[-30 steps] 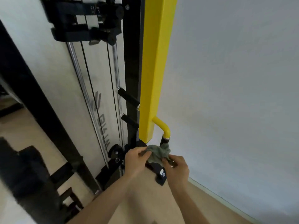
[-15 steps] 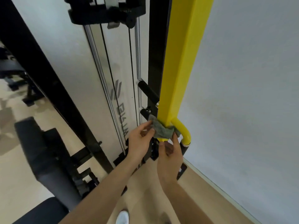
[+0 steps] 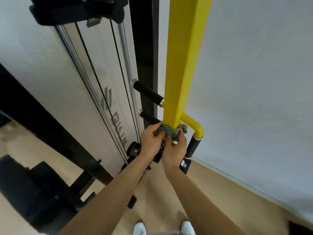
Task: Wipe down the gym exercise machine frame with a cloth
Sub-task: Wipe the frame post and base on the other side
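Note:
A tall yellow square post (image 3: 183, 65) of the gym machine runs up the middle of the head view. A grey-green cloth (image 3: 171, 131) is wrapped around the post's lower end. My left hand (image 3: 150, 141) grips the cloth's left end beside the post. My right hand (image 3: 175, 148) holds the cloth from below and at its right end. A curved yellow handle (image 3: 194, 123) with a black grip (image 3: 193, 146) branches off just right of the cloth.
Two black foam pegs (image 3: 147, 93) stick out left of the post. Chrome guide rods (image 3: 84, 73) and cables run down a white panel. A black bench (image 3: 25, 187) sits low left. A white wall (image 3: 254, 82) stands close on the right. My shoes (image 3: 139, 228) show at the bottom.
Both hands rose with the cloth from below the post's end and wrapped it around the yellow post. The view moved closer to the post.

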The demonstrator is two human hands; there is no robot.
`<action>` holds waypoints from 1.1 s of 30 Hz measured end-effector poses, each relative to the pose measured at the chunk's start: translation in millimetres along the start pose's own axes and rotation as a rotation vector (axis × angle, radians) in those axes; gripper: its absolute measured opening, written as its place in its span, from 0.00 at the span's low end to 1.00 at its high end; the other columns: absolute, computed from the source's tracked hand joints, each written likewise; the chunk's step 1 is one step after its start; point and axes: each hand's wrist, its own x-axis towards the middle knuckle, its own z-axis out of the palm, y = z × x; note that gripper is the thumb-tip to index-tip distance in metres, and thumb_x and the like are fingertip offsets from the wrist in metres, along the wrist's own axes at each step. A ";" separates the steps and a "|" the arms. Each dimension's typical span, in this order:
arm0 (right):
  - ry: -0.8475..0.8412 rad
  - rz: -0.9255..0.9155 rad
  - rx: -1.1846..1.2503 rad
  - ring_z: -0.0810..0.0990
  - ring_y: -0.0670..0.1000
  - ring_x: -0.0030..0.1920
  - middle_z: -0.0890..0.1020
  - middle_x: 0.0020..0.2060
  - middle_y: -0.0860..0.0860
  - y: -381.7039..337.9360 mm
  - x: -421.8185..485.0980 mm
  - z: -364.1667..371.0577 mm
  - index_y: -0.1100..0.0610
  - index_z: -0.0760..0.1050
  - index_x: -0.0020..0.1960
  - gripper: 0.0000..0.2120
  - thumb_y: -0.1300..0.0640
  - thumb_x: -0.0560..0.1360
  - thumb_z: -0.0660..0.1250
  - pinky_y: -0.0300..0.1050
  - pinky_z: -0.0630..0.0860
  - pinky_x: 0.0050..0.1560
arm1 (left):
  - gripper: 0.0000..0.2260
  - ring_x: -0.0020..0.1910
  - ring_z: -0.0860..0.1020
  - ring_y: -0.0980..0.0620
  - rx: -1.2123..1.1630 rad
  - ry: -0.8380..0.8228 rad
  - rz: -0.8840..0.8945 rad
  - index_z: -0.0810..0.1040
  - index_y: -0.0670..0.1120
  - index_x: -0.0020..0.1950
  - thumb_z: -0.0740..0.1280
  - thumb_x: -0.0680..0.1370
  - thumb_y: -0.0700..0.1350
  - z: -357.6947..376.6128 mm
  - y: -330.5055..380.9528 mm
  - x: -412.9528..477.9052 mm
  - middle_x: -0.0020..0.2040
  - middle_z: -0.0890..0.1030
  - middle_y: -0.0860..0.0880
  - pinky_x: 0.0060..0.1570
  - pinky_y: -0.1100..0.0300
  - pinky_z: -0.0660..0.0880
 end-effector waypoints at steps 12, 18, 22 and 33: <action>-0.092 0.335 -0.126 0.83 0.55 0.44 0.84 0.43 0.54 33.2 19.7 7.9 0.54 0.79 0.56 0.07 0.59 0.80 0.65 0.58 0.83 0.49 | 0.08 0.43 0.79 0.57 -0.003 -0.066 -0.172 0.77 0.52 0.46 0.72 0.77 0.39 8.6 -21.5 3.9 0.42 0.80 0.54 0.45 0.59 0.78; -0.160 0.253 -0.154 0.83 0.55 0.39 0.84 0.36 0.54 12.3 2.8 -32.2 0.57 0.80 0.43 0.07 0.61 0.79 0.67 0.52 0.82 0.41 | 0.04 0.45 0.85 0.50 -0.142 -0.170 -0.287 0.82 0.48 0.48 0.72 0.77 0.39 -6.0 -11.8 -12.6 0.43 0.85 0.48 0.50 0.47 0.83; -0.142 -0.026 -0.117 0.81 0.45 0.37 0.83 0.36 0.45 -38.0 -18.8 -65.1 0.50 0.81 0.48 0.08 0.63 0.77 0.70 0.35 0.77 0.37 | 0.07 0.44 0.84 0.53 -0.196 -0.116 -0.128 0.82 0.49 0.49 0.74 0.76 0.38 -25.1 36.9 -32.6 0.43 0.85 0.51 0.46 0.58 0.82; -0.307 -0.263 -0.015 0.74 0.44 0.61 0.71 0.64 0.46 -126.6 45.8 -81.7 0.51 0.70 0.73 0.25 0.65 0.78 0.67 0.36 0.76 0.61 | 0.10 0.46 0.84 0.55 -0.351 0.197 0.059 0.81 0.47 0.53 0.75 0.74 0.37 -18.8 121.1 -34.6 0.45 0.84 0.54 0.44 0.63 0.80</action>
